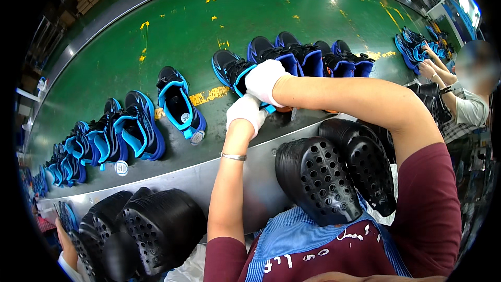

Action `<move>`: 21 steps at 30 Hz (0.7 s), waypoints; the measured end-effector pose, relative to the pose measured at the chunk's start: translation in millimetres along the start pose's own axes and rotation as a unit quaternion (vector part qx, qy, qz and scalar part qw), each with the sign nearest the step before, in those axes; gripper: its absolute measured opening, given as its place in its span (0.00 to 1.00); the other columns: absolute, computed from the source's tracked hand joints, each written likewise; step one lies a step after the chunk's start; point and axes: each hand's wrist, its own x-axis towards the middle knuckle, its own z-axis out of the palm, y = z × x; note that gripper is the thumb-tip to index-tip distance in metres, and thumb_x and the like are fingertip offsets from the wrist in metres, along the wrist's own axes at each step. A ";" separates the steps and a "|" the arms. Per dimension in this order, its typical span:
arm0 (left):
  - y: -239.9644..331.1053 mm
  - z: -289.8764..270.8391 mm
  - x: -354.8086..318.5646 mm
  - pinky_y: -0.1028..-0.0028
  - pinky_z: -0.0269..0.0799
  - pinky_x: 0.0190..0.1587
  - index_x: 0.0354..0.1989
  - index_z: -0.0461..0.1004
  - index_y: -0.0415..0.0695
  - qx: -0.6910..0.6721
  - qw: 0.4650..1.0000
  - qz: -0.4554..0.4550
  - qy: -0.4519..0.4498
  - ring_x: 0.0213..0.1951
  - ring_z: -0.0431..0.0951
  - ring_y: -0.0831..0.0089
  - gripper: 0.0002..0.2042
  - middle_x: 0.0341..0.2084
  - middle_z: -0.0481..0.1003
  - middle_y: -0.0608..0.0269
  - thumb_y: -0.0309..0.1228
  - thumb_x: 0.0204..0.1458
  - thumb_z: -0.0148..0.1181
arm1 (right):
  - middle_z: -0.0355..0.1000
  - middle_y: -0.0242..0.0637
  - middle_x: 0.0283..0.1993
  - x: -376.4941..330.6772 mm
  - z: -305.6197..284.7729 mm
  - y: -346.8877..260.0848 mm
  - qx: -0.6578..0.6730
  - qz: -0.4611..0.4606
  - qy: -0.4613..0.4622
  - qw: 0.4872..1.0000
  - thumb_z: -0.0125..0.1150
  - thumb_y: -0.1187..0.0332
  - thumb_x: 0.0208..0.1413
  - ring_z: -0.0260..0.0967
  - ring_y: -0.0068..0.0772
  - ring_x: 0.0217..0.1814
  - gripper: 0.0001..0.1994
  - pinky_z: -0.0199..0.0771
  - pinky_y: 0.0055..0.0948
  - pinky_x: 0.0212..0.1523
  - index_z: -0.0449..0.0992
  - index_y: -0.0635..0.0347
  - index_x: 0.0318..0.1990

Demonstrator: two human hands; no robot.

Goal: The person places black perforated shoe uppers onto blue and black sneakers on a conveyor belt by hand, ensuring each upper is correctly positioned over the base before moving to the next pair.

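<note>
Both hands wear white gloves and are at one black sneaker (228, 66) with bright blue lining and sole edge, its toe pointing away from me. My right hand (265, 79) is closed over the sneaker's collar and hides much of its opening. Below it, my left hand (245, 113) is closed at the heel end, where a blue heel loop (269, 108) shows beside the fingers. To the left, a single sneaker (179, 102) stands with a round white tag at its heel. Right of my hands, several black sneakers with dark blue linings (292, 55) stand in a row.
The green worktable (177, 31) has yellow marks and a metal front edge (250, 188). More blue-lined sneakers (136, 130) line its left side. Black perforated shoe-shaped forms (318, 177) rest close to my body, others (164, 224) at lower left. A co-worker (467, 104) handles sneakers at far right.
</note>
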 end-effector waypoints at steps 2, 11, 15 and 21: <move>0.7 -2.1 3.4 0.61 0.73 0.48 0.47 0.77 0.42 0.005 1.000 -0.018 -0.015 0.46 0.77 0.50 0.21 0.43 0.77 0.46 0.45 0.51 0.59 | 0.79 0.47 0.37 -1.3 -11.7 -4.0 -0.003 -0.011 -0.003 1.000 0.63 0.70 0.43 0.79 0.49 0.41 0.10 0.78 0.39 0.42 0.82 0.60 0.36; 4.4 1.5 13.9 0.60 0.74 0.48 0.42 0.79 0.44 0.049 0.998 -0.024 -0.042 0.45 0.78 0.52 0.13 0.41 0.78 0.48 0.35 0.51 0.57 | 0.79 0.48 0.37 16.2 -20.3 -1.2 0.025 0.002 -0.005 1.000 0.61 0.72 0.46 0.79 0.48 0.40 0.09 0.78 0.38 0.42 0.81 0.64 0.36; -1.2 10.2 19.0 0.61 0.73 0.48 0.46 0.79 0.50 0.071 0.996 -0.029 -0.042 0.46 0.77 0.51 0.18 0.43 0.78 0.50 0.46 0.52 0.56 | 0.79 0.47 0.38 17.2 -11.0 1.8 0.065 0.011 0.024 0.998 0.62 0.73 0.45 0.79 0.47 0.41 0.10 0.78 0.38 0.41 0.81 0.62 0.37; -0.8 14.1 21.1 0.60 0.73 0.48 0.45 0.78 0.49 0.090 0.995 -0.027 -0.035 0.46 0.76 0.51 0.18 0.43 0.78 0.50 0.47 0.53 0.55 | 0.79 0.45 0.39 20.0 -8.9 3.9 0.017 0.003 0.001 1.000 0.59 0.67 0.50 0.78 0.47 0.41 0.10 0.77 0.39 0.42 0.82 0.57 0.37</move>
